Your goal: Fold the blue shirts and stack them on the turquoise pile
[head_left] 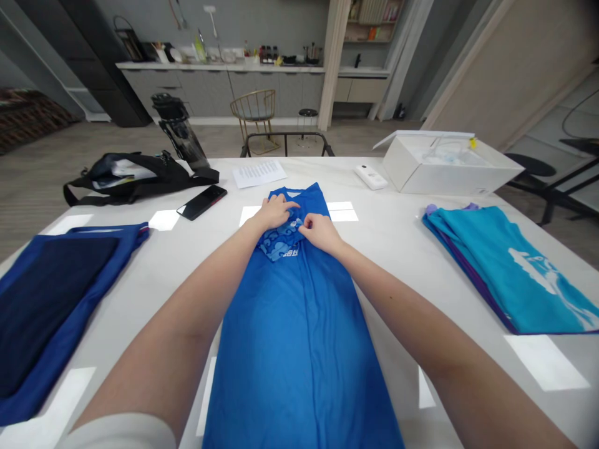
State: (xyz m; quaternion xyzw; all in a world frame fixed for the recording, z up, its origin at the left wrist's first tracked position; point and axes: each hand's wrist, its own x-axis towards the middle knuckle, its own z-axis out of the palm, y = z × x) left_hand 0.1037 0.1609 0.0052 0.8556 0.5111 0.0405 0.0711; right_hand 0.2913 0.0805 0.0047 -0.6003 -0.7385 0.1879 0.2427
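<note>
A long blue shirt (281,330) lies on the table with its sides folded inward, running from the front edge toward the collar end. Its patterned sleeve (281,242) in lighter and darker blue is laid across the upper part, partly over white lettering. My left hand (277,212) rests on the cloth near the collar, fingers stretched out over the sleeve's upper edge. At the sleeve's right edge, my right hand (322,232) pinches the patterned fabric between thumb and fingers.
Folded dark-blue clothes (60,299) lie at left, a teal and purple stack (515,262) at right. Farther back are a black bag (135,174), a bottle (180,131), a phone (202,202), a paper sheet (259,174), a white device (371,177) and an open white box (449,174).
</note>
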